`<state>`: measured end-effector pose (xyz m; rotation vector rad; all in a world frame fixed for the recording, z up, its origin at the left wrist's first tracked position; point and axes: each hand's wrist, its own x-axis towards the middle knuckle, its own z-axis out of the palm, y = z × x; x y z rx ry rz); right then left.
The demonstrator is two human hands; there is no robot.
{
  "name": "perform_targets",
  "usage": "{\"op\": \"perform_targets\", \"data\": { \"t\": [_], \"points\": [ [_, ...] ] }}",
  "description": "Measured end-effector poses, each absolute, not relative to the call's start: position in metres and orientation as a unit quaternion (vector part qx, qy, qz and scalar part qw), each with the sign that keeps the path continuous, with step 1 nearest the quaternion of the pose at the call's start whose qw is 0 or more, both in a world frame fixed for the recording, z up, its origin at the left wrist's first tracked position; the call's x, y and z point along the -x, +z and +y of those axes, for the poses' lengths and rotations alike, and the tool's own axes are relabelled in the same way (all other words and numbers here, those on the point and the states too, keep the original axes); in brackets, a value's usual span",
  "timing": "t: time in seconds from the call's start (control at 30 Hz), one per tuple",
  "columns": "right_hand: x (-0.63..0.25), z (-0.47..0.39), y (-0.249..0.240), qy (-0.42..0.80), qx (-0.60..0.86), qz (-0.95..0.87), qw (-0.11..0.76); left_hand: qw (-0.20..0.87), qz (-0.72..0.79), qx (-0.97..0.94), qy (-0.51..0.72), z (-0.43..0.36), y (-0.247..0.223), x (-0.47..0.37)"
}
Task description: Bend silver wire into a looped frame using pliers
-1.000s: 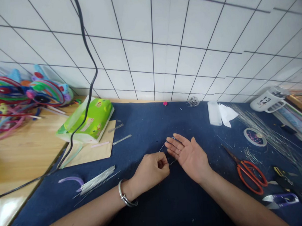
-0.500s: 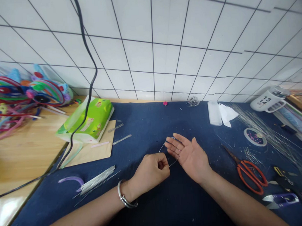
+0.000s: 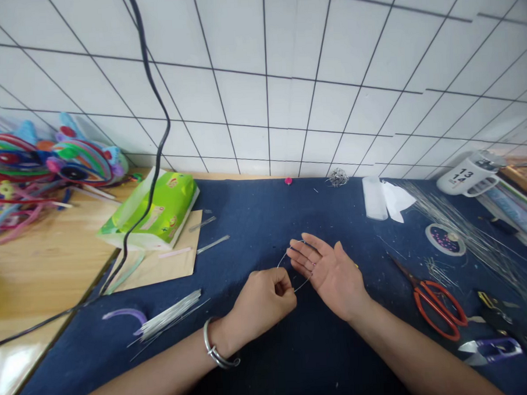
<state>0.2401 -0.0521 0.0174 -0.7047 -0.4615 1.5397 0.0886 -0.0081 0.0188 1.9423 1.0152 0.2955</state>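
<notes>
My left hand point(image 3: 267, 298), with a silver bangle at the wrist, is closed in a pinch on a thin wire point(image 3: 303, 285). The wire curves in a loop across to my right hand point(image 3: 330, 274), which lies palm up with its fingers spread and slightly bent. The wire passes over or between the right fingers, and tiny pink beads point(image 3: 312, 264) show near them. Both hands are over the dark blue cloth point(image 3: 247, 221), close together but apart.
Left: a bundle of wires point(image 3: 170, 315), a purple curved piece point(image 3: 125, 313), a green tissue pack point(image 3: 165, 207) and a black cable point(image 3: 157, 161). Right: red-handled scissors point(image 3: 441, 309), purple snips point(image 3: 491, 349), a bead dish point(image 3: 445, 239) and a white mug point(image 3: 466, 176).
</notes>
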Motion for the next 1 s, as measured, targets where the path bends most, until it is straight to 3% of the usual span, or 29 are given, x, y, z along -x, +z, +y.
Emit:
{"op": "perform_targets", "data": {
  "t": [0.77, 1.0],
  "points": [
    [-0.2407, -0.0526, 0.0192, 0.684, 0.299, -0.193, 0.637, 0.444, 0.41, -0.787, 0.125, -0.0065, 0.0207, -0.0868],
    [-0.2395, -0.0533, 0.0211, 0.68, 0.304, -0.209, 0.633, 0.489, 0.401, -0.765, 0.122, -0.0061, 0.0182, -0.0869]
  ]
}}
